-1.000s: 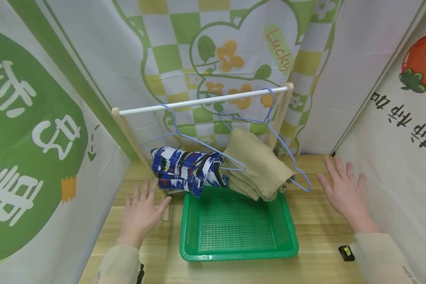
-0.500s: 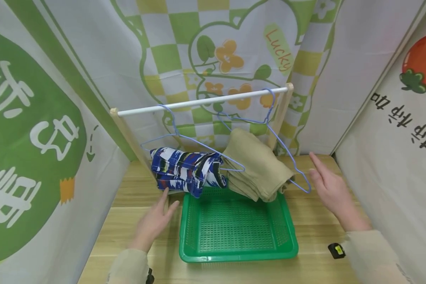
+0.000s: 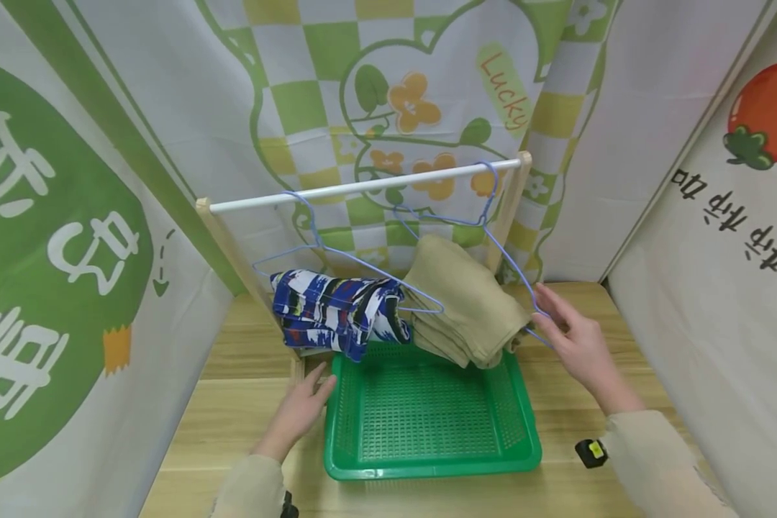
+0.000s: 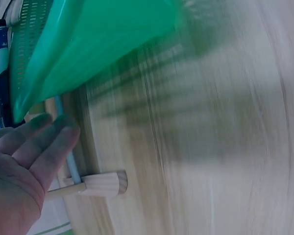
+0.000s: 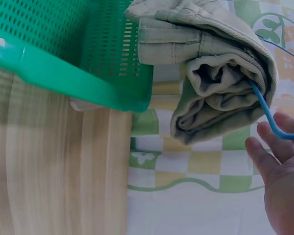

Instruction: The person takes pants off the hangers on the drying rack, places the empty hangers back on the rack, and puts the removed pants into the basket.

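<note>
A pair of folded khaki trousers (image 3: 460, 295) hangs over the right blue hanger (image 3: 513, 260), whose hook sits on the rack's white bar (image 3: 362, 186). My right hand (image 3: 583, 349) is at that hanger's outer corner, its fingers (image 5: 264, 152) mostly straight beside the wire; contact is hard to judge. A folded blue-and-white patterned garment (image 3: 333, 309) hangs on the left hanger (image 3: 378, 272). My left hand (image 3: 298, 411) holds nothing, fingers extended near the left rim of the green basket (image 3: 430, 471). In the left wrist view its fingertips lie below the basket's edge.
Wooden posts (image 3: 508, 208) carry the rack's bar, and a wooden foot (image 4: 105, 183) rests on the table (image 3: 226, 424). The green basket stands in front, under the hanging clothes. Printed cloth walls (image 3: 712, 309) enclose both sides and the back.
My right hand has moved left from the table's right side to the hanger's corner. The left hand has moved right and toward me, near the basket. The clothes hang as before.
</note>
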The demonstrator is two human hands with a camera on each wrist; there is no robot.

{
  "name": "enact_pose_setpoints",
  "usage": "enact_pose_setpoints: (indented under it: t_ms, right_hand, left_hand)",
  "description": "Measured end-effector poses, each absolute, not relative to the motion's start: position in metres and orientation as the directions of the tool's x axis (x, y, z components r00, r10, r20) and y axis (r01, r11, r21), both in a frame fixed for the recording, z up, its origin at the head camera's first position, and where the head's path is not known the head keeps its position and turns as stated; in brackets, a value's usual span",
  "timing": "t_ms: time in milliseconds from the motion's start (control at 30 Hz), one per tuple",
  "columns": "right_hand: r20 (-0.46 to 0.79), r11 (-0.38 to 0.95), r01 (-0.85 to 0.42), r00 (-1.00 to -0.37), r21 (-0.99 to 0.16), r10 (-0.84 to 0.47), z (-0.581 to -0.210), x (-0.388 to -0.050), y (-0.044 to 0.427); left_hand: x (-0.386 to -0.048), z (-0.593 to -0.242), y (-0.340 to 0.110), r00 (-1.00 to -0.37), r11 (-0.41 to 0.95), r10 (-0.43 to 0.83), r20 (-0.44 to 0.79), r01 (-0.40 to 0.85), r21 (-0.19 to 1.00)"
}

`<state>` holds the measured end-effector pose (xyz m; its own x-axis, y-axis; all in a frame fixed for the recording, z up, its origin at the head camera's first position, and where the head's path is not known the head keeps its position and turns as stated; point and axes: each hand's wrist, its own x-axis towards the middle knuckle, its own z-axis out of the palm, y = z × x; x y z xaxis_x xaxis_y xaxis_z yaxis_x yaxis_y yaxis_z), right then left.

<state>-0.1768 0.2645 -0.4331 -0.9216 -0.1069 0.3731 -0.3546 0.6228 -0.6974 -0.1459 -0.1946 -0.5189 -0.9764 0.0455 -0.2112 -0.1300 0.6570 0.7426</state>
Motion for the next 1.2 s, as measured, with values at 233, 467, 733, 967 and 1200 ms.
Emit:
enact_pose_setpoints:
  t_ms: [233, 467, 733, 967, 1200]
  right_hand:
    - [0.380, 0.556, -0.357, -0.922, -0.751, -0.079, -0.439, -0.181, 0.256]
    - [0.385, 0.514, -0.344, -0.922, -0.786, -0.028, -0.441, -0.183, 0.251]
    - [0.397, 0.462, -0.359, -0.918, -0.811, -0.015, -0.442, -0.190, 0.242]
    - [0.455, 0.408, -0.405, -0.890, -0.818, 0.029, -0.446, -0.192, 0.239]
    - [0.570, 0.382, -0.506, -0.819, -0.773, 0.068, -0.446, -0.193, 0.240]
  left_hand:
    - [-0.149, -0.527, -0.191, -0.974, 0.523, 0.020, -0.225, -0.181, 0.833]
    - [-0.149, -0.530, -0.190, -0.966, 0.451, -0.001, -0.258, -0.231, 0.862]
    - [-0.151, -0.531, -0.191, -0.937, 0.402, -0.028, -0.347, -0.329, 0.855]
    - [-0.150, -0.529, -0.192, -0.922, 0.394, -0.040, -0.386, -0.369, 0.841]
    - [-0.152, -0.528, -0.191, -0.913, 0.404, -0.033, -0.407, -0.385, 0.830]
